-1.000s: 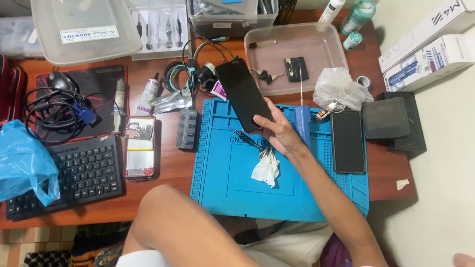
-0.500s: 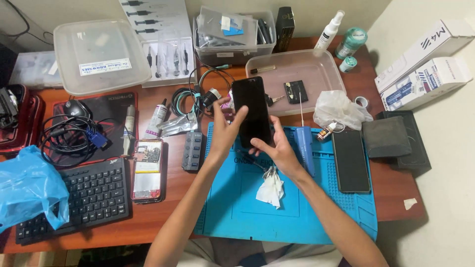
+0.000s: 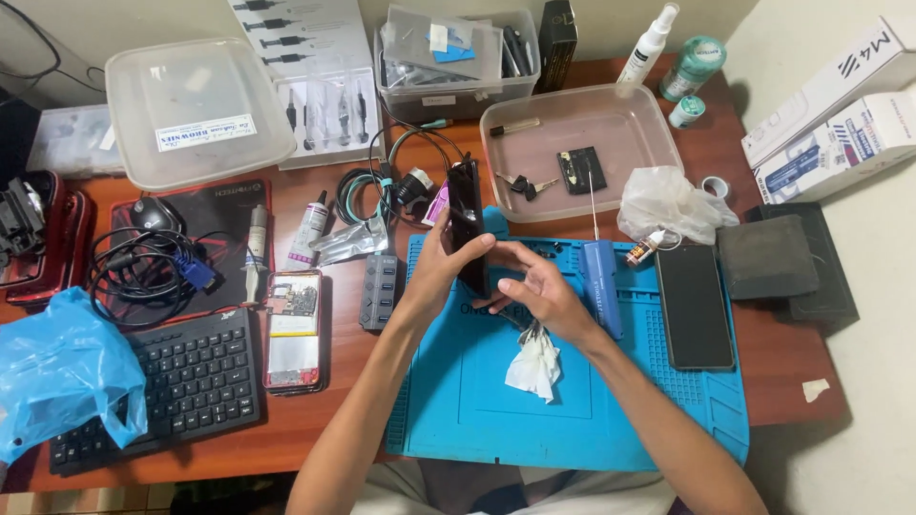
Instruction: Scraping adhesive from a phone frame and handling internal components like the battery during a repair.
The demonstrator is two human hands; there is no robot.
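Phone (image 3: 468, 221) stands on edge above the blue mat (image 3: 477, 401) — left hand (image 3: 441, 259) closed around it, right hand (image 3: 534, 286) curled against its lower edge, a white tissue (image 3: 534, 364) just below that hand.

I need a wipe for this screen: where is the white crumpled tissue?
In the head view the white tissue lies on the blue mat, near its middle, just below the right hand and left of the blue screwdriver.

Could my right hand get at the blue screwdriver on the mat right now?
Probably yes: the blue screwdriver lies uncovered on the mat just beside the right hand, though that hand first has to let go of the black phone.
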